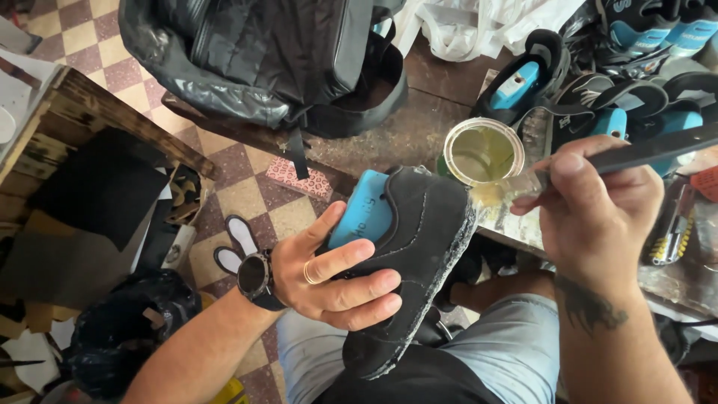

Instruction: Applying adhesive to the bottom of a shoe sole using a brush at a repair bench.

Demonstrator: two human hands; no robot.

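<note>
We hold a black shoe upper on its blue last over our lap, sole edge turned up and to the right, its rim already shiny with glue. Our left hand grips it from the side, fingers curled over the black upper and the thumb against the last. Our right hand is clenched around a dark-handled glue brush, whose wet bristles touch the toe end of the rim, just below the open glue tin on the table. We judge the risks thus: a loaded brush may drip onto our shorts, or slip and smear glue over the upper, because the left fingers lie close to the wet rim.
</note>
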